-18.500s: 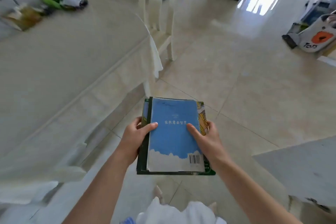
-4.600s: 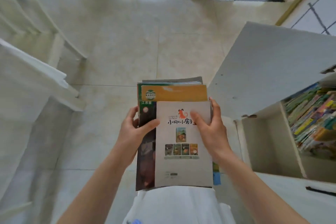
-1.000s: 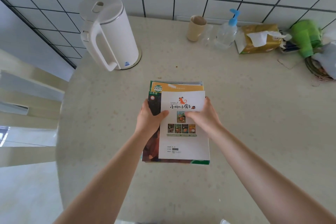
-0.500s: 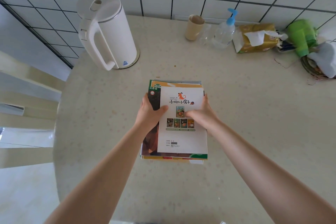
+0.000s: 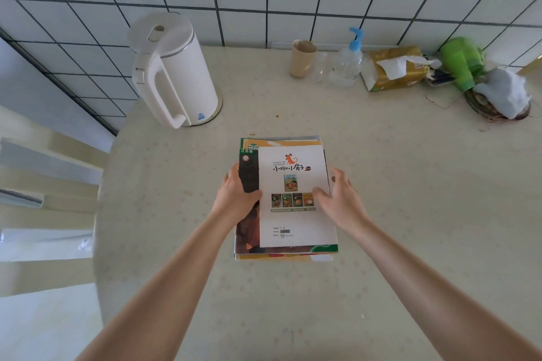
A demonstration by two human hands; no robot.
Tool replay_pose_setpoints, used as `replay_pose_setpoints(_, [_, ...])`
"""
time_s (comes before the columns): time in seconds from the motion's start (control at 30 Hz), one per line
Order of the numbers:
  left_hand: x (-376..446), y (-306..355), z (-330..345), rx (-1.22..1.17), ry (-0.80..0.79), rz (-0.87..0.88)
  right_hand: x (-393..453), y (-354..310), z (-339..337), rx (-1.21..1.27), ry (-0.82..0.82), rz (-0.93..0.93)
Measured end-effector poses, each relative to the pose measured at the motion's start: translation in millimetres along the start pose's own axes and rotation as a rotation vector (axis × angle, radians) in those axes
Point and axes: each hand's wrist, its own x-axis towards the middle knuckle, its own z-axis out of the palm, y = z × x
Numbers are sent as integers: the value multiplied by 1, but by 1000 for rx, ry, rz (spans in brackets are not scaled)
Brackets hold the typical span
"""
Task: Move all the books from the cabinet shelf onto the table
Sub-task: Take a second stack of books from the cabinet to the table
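Stack of books (image 5: 289, 199) lies flat on the worktop (image 5: 410, 184) near its middle, left hand (image 5: 239, 199) gripping its left edge, right hand (image 5: 337, 199) loosening with spread fingers on the cover; this batch delivered, cabinet shelf out of view so remainder unknown.

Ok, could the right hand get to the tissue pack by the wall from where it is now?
Probably yes. The right hand is loosening off the book stack, fingers spread, and bare table lies between it and the tissue pack. Only the pump bottle stands beside it.
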Motion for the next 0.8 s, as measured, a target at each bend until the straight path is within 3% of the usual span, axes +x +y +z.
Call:
replay_pose_setpoints(0.17, [-27,10,-6,285,118,232,-40,12,-10,-38,54,-90])
replay_pose_setpoints(0.3, [-57,29,12,271,120,380,-78,36,-18,-6,145,-103])
replay_pose_setpoints(0.5, [-102,40,71,246,-105,591,-135,91,-35,-24,305,-69])
replay_pose_setpoints(0.7, [-164,29,141,226,-405,650,-211,158,-37,44,456,80])
replay_pose_setpoints(0.8, [-207,22,173,257,-464,729,-266,192,-34,115,519,157])
